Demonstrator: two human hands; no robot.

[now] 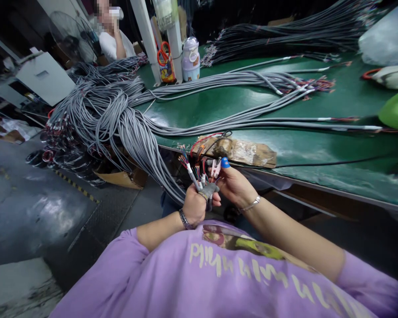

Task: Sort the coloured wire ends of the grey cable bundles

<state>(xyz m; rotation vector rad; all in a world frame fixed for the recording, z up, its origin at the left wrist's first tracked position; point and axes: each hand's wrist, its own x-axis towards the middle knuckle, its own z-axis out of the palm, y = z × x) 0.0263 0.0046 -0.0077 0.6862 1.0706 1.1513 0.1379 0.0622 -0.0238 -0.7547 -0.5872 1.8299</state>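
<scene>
My left hand [195,207], with a grey covering on its thumb, is closed around several grey cables [193,177]. Their stripped ends point up and fan out into thin coloured wires [183,160]. Right beside it, my right hand [236,184] is closed in a pinch, a blue cover on its thumb. Between its fingertips is a small pale pink, clip-like tool [215,168], close to the wire ends. Whether its jaws touch a wire is too small to tell. Both hands are just off the table's front edge.
A large heap of grey cables [119,110] spreads over the green table [318,172] and hangs off its left side. A taped cardboard piece [252,152] lies at the edge. Behind stand a bottle [190,62] and red-handled scissors [164,54]. Another person [114,44] is at the back.
</scene>
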